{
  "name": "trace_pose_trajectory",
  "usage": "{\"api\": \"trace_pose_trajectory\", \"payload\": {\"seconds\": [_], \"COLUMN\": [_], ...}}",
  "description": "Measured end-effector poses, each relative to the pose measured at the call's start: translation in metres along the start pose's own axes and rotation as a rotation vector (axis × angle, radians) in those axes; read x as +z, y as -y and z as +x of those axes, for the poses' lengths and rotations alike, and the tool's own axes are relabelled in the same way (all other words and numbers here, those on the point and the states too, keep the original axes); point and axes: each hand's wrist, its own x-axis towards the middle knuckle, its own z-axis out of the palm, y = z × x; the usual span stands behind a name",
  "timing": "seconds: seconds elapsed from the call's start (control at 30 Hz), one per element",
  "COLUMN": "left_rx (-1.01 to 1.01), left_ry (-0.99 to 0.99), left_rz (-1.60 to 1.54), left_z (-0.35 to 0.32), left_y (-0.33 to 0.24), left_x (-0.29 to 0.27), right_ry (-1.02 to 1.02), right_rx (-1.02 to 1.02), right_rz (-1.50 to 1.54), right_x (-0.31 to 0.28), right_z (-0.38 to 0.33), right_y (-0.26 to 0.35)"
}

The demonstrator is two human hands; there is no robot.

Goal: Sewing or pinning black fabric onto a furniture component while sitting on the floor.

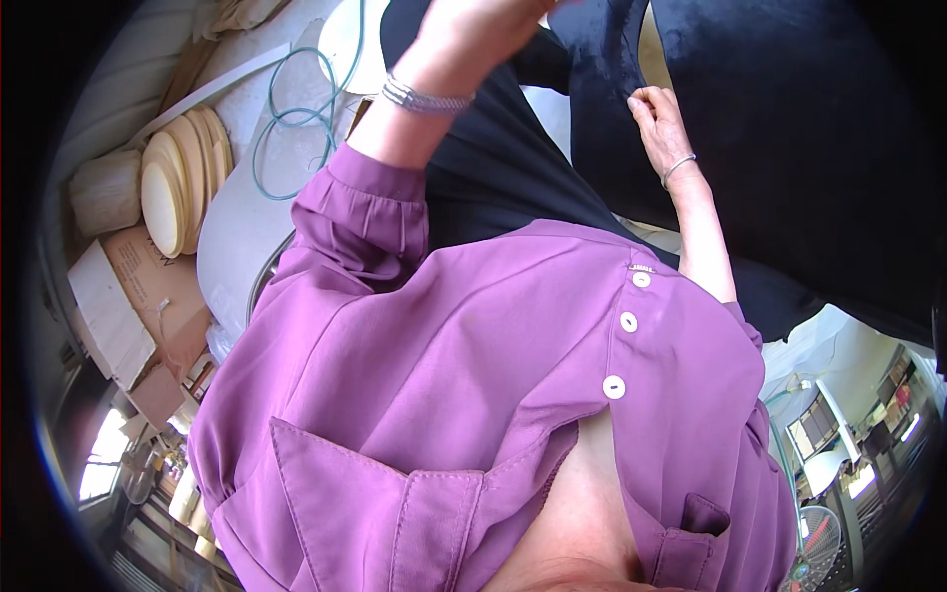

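My right hand [659, 123] is closed, its fingertips pinched at the edge of a large black sheet of material [789, 128]. A narrow gap with something tan behind it shows just above those fingers. The sheet has a bluish sheen near the top; I cannot tell whether it is leather or cloth. My left hand [478, 30] is raised at the top edge, a silver bracelet on its wrist. Its fingers are blurred and partly cut off, so what they hold, if anything, is hidden. Dark cloth [483, 168] drapes below it over my legs.
At the left, a loose green cord or hose [306, 113] lies in loops on a pale surface. Several round cream-coloured discs [178, 183] lean near an opened cardboard box [148, 286]. A fan [819, 543] stands at the lower right.
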Motion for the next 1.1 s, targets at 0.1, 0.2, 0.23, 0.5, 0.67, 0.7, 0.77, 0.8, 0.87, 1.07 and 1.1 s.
{"api": "trace_pose_trajectory", "payload": {"seconds": [0.1, 0.2, 0.23, 0.5, 0.67, 0.7, 0.77, 0.8, 0.87, 1.07, 1.1], "left_rx": [0.148, 0.214, 0.209, 0.461, -0.715, -1.022, -0.929, -0.815, -0.642, -0.291, -0.017], "left_ry": [-0.054, -0.124, -0.119, -0.038, 0.571, 0.585, 0.665, 0.661, 0.657, 0.898, 1.064], "left_rz": [0.162, 0.475, 0.463, 1.826, 1.129, 0.763, 0.923, 1.111, 1.363, 0.981, 1.392], "left_z": [0.024, 0.027, 0.03, 0.048, 0.095, 0.103, 0.101, 0.085, 0.08, 0.05, 0.058], "left_y": [-0.017, -0.009, -0.002, -0.007, 0.048, 0.046, 0.09, 0.092, 0.108, 0.183, 0.187], "left_x": [-0.023, -0.056, -0.06, -0.065, -0.078, -0.125, -0.075, -0.042, -0.022, -0.18, -0.158], "right_ry": [-0.028, 0.008, 0.009, -0.117, -0.049, 0.01, -0.092, -0.107, -0.151, 0.016, -0.006], "right_rx": [0.046, 0.029, 0.012, 0.167, 0.227, 0.185, 0.029, 0.049, -0.038, -0.081, -0.043], "right_rz": [0.014, 0.029, -0.051, 0.08, -0.009, 0.018, -0.175, -0.191, -0.289, -0.261, -0.288], "right_x": [-0.003, 0.002, -0.001, -0.001, 0.007, 0.027, 0.005, -0.003, -0.014, 0.02, 0.011], "right_z": [0.0, 0.004, 0.002, -0.004, 0.006, 0.014, 0.005, 0.001, -0.003, 0.014, 0.008], "right_y": [-0.001, 0.005, -0.001, -0.006, 0.002, 0.017, -0.009, -0.016, -0.02, 0.022, 0.01]}}
